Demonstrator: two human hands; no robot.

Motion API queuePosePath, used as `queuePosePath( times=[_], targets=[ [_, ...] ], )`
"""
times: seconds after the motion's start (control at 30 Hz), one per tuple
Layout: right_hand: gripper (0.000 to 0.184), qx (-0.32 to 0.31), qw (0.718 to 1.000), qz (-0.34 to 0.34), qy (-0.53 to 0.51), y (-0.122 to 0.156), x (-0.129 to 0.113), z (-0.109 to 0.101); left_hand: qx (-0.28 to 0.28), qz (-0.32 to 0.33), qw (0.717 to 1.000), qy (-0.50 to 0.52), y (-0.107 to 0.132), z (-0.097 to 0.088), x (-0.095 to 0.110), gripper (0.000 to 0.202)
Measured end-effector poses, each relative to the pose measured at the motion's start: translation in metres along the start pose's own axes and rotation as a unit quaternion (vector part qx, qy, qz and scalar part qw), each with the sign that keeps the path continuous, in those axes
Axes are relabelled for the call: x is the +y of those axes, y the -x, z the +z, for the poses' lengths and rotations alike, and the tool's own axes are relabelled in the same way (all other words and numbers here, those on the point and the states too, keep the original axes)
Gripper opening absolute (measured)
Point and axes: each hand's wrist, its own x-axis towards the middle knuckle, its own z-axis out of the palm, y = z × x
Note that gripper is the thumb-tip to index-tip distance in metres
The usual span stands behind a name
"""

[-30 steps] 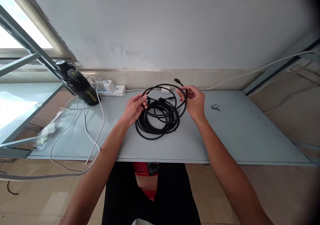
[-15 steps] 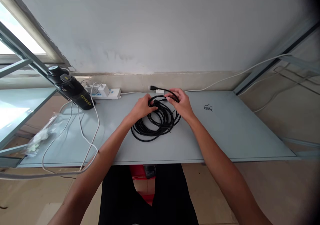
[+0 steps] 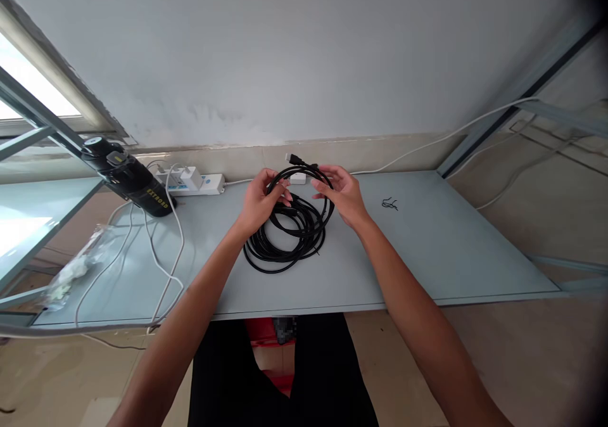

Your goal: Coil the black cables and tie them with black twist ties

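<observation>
A coiled black cable [image 3: 301, 232] lies on the pale blue-grey table, its upper loops lifted between my hands. My left hand [image 3: 263, 200] closes on the left side of the raised loops, thumb toward the middle. On the opposite side, my right hand [image 3: 344, 192] grips the loops between thumb and fingers. The cable's plug [image 3: 295, 159] sticks out at the top of the loops, pointing left. Further loops rest on the table below my hands, partly overlapped by the raised ones.
Several thin black ties [image 3: 389, 204] lie to the right. At left a black bottle [image 3: 135, 177] leans beside a white power strip [image 3: 211, 184], with white cords [image 3: 178, 249] and a clear plastic bag [image 3: 76, 268]. The table [image 3: 451, 249] meets the wall behind.
Both hands have raised the upper loops of the cable off the rest and gathered them together. The plug has swung up slightly. The view has shifted a little.
</observation>
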Motion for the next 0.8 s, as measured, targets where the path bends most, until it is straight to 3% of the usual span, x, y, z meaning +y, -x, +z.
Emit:
queuePosePath(
  times=[0.13, 0.23, 0.33, 0.43, 0.53, 0.63, 0.73, 0.8],
  targets=[
    [0.072, -0.034, 0.998, 0.046, -0.04, 0.004, -0.008, 0.004, 0.041, 0.004, 0.993, 0.112, 0.0, -0.001, -0.001, 0.047],
    [0.061, -0.071, 0.993, 0.084, -0.054, 0.006, -0.014, 0.005, 0.056, -0.014, 0.989, 0.133, 0.002, 0.002, -0.001, 0.05],
    [0.052, -0.078, 0.989, 0.102, -0.069, 0.009, -0.025, 0.0, 0.015, -0.051, 0.994, 0.099, 0.007, 0.013, 0.008, 0.047],
    [0.052, -0.014, 0.992, 0.11, -0.065, 0.019, -0.045, -0.015, -0.043, -0.076, 0.995, 0.053, 0.009, 0.033, 0.02, 0.039],
    [0.052, 0.02, 0.99, 0.136, -0.012, 0.035, -0.065, -0.048, -0.112, -0.105, 0.988, -0.006, 0.008, 0.058, 0.024, 0.032],
    [0.057, 0.03, 0.98, 0.185, 0.059, 0.055, -0.074, -0.094, -0.205, -0.141, 0.967, -0.06, 0.007, 0.092, 0.015, 0.032],
    [0.057, 0.067, 0.957, 0.235, 0.159, 0.073, -0.068, -0.143, -0.296, -0.151, 0.933, -0.139, 0.008, 0.129, -0.002, 0.033],
    [0.055, 0.101, 0.946, 0.237, 0.197, 0.084, -0.056, -0.172, -0.317, -0.145, 0.91, -0.225, 0.008, 0.152, -0.014, 0.037]
  ],
)
